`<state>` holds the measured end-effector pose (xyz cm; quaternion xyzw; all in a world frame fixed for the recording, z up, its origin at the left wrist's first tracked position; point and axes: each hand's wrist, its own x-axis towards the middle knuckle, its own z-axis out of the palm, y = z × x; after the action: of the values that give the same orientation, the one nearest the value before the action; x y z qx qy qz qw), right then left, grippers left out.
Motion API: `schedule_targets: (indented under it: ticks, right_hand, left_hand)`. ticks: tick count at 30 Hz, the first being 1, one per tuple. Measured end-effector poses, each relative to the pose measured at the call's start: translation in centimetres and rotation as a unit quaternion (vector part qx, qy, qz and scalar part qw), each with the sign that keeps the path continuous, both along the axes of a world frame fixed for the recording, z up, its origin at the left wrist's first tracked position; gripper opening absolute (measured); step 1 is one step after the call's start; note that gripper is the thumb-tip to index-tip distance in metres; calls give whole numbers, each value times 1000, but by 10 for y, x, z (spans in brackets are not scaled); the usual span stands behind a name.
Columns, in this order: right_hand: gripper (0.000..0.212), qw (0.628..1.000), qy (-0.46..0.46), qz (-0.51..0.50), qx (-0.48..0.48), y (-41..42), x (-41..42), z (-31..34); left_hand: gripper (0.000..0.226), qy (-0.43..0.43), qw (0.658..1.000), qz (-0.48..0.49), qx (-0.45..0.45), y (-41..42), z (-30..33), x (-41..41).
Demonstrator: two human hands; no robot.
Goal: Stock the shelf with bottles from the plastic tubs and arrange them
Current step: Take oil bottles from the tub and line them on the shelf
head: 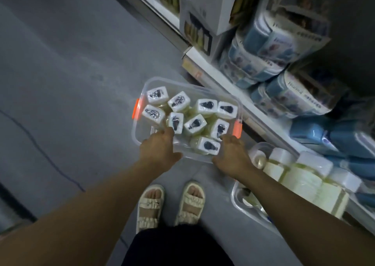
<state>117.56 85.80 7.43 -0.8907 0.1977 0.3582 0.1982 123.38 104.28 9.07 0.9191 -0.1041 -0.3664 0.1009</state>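
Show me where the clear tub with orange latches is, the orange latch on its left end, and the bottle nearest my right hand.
clear tub point(136, 133): head view, on its bare left wall.
left orange latch point(136, 108): head view, on the latch's middle.
bottle nearest the right hand point(208, 145): head view, on its white cap.

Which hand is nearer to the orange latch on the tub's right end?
The right hand: its fingertips lie just beside that orange latch. The left hand is at the tub's other side.
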Motion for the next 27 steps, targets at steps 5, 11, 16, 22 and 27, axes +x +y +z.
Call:
schedule_targets:
  ticks: [5, 11, 16, 22, 27]
  right_hand:
    - [62, 999, -30, -2, -19, -1, -11, -64]
    - [66, 983, -106, 110, -106, 2, -12, -127]
    - [51, 957, -150, 136, -209, 11, -9, -161]
    - [48, 941, -187, 170, -226, 9, -3, -173]
    - [53, 947, -217, 149, -184, 10, -6, -164]
  left_hand:
    - [61, 1, 1000, -14, -5, -3, -62, -5]
    - [59, -14, 999, -15, -32, -3, -116, -5]
    - [59, -17, 998, -15, -54, -3, -141, -2]
    - [58, -12, 998, -24, -55, -1, -149, 0]
    - [60, -10, 998, -33, -62, 0, -142, 1]
